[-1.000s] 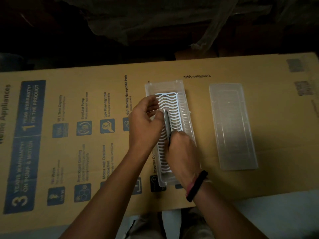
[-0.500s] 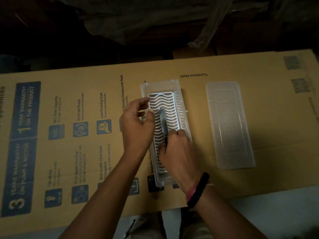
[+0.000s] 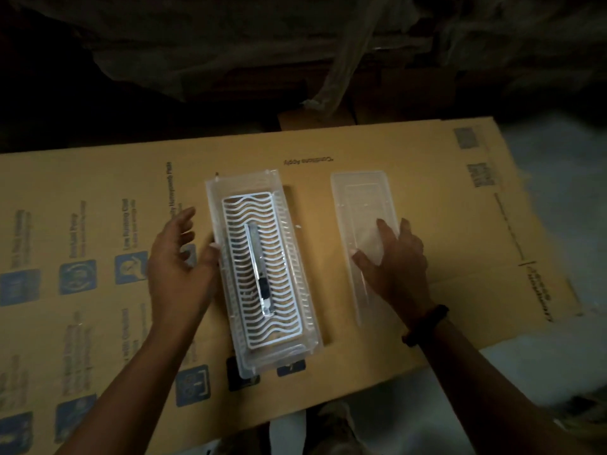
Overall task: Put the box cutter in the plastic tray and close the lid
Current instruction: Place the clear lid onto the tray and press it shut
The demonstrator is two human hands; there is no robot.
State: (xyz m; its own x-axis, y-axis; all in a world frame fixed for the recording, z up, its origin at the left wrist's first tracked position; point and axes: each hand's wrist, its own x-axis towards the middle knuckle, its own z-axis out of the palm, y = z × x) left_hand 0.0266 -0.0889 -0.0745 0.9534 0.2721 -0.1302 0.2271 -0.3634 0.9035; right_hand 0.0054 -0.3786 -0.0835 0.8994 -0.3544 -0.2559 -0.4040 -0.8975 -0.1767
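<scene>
Box cutter (image 3: 260, 270) lies lengthwise on the white grid inside the plastic tray (image 3: 244, 357), clear of both hands. Left hand (image 3: 179, 267) hovers beside the tray, fingers (image 3: 184, 216) spread, empty. Right hand (image 3: 395, 262) rests fingers splayed on the lid (image 3: 358, 198)

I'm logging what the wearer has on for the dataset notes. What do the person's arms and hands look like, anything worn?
Both forearms are bare, with no sleeves in view. The right hand has a dark band at its wrist. The left hand shows no glove, ring or band that I can make out in the dim light.
</scene>
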